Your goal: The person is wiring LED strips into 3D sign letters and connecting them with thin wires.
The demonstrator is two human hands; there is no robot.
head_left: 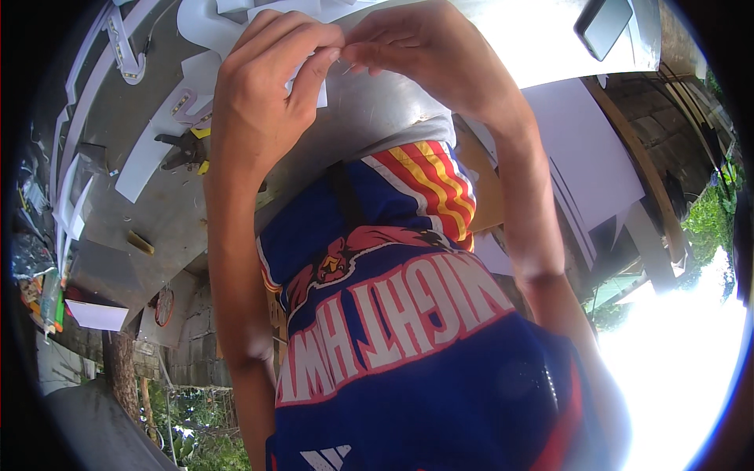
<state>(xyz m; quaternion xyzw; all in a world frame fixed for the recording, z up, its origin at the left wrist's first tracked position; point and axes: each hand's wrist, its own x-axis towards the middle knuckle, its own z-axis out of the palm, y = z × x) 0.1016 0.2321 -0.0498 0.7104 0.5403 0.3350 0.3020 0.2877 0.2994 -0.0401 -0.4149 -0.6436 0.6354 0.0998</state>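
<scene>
While the two hands meet near the top of the view, the left hand (263, 78) curls around a small white piece (318, 82), thumb pressed against bent fingers. The right hand (416, 47) pinches narrow at its fingertips, which touch the left thumb tip; whether it grips the piece itself I cannot tell. The white piece is mostly hidden, so its long axis and the way it points cannot be told; only a pale flat edge shows below the left thumb. It sits above the grey tabletop (369, 118). To the left lie pliers (184, 149) with yellow handles beside white strips (149, 161).
</scene>
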